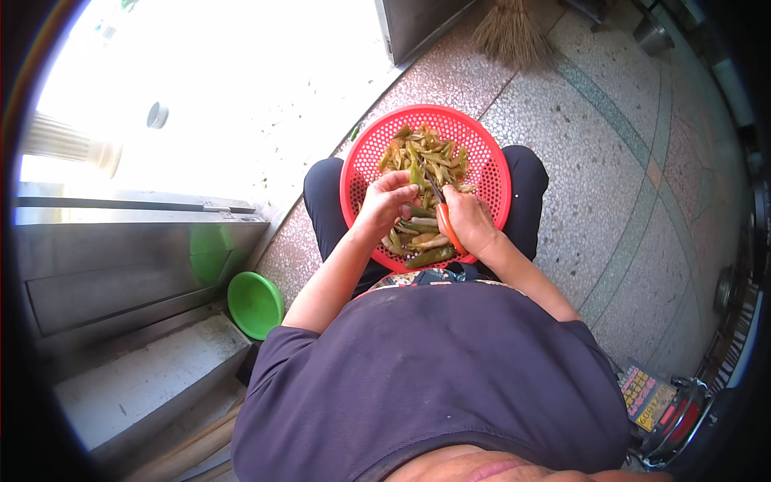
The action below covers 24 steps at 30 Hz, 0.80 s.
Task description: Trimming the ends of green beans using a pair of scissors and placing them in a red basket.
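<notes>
A red perforated plastic basket rests on my lap between my knees. My left hand pinches a green pepper-like vegetable between thumb and fingers. My right hand grips scissors with orange handles, their dark blades pointing up beside that vegetable. Cut, yellowish-green pieces are heaped in the far half of the basket. Whole longer vegetables lie in the near half, partly hidden under my hands. Whether the blades touch the held vegetable is hard to tell.
A straw broom lies on the speckled terrazzo floor ahead. A green plastic basin leans at my left by a metal door and a stone step. A vehicle's rear light shows behind me on the right.
</notes>
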Each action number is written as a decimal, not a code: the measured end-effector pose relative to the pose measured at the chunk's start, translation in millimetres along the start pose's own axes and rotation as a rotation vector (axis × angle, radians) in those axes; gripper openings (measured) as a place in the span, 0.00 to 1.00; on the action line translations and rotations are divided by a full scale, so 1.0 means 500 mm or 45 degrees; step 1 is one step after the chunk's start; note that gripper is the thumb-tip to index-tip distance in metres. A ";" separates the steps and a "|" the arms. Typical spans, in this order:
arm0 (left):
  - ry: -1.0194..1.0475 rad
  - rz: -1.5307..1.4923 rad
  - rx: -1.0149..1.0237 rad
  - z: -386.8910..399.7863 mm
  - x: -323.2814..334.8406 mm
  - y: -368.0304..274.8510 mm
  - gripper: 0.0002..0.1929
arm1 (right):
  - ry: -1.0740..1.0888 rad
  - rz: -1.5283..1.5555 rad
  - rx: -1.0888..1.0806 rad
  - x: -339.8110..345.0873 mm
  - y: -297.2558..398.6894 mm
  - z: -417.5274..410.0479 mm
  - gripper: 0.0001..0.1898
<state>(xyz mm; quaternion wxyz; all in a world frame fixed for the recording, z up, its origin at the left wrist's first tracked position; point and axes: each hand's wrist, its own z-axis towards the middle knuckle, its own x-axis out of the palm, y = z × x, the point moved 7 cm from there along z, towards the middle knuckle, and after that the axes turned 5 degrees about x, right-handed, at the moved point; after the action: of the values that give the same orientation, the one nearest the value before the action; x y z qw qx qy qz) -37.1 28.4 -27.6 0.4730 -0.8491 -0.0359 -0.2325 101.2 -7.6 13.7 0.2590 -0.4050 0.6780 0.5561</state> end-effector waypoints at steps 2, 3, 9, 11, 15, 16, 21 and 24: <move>-0.026 -0.212 0.083 0.012 -0.021 0.000 0.08 | -0.042 -0.147 0.020 -0.006 -0.001 -0.002 0.11; -0.026 -0.211 0.083 0.013 -0.019 -0.003 0.08 | -0.043 -0.147 0.019 -0.004 -0.001 -0.004 0.11; 0.005 -0.259 0.241 0.004 0.003 -0.025 0.08 | -0.256 -0.351 -0.075 -0.021 0.029 -0.013 0.11; -0.022 -0.215 0.239 0.002 0.002 -0.024 0.09 | -0.265 -0.372 -0.086 -0.020 0.028 -0.010 0.12; -0.098 -0.162 0.286 0.001 -0.003 -0.019 0.09 | -0.244 -0.395 -0.107 -0.018 0.031 -0.010 0.13; -0.098 -0.162 0.287 0.001 0.001 -0.018 0.09 | -0.269 -0.416 -0.119 -0.018 0.031 -0.009 0.13; -0.116 -0.123 0.381 0.005 -0.003 -0.015 0.08 | -0.316 -0.462 -0.154 -0.026 0.038 -0.011 0.13; -0.119 -0.057 0.354 0.007 -0.005 -0.014 0.07 | -0.270 -0.434 -0.143 -0.020 0.034 -0.011 0.13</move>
<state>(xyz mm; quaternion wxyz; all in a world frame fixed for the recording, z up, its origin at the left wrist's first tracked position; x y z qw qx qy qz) -39.8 35.6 -24.7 0.5785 -0.7843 -0.1087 -0.1960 92.8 -9.4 32.4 0.3962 -0.4670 0.5364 0.5807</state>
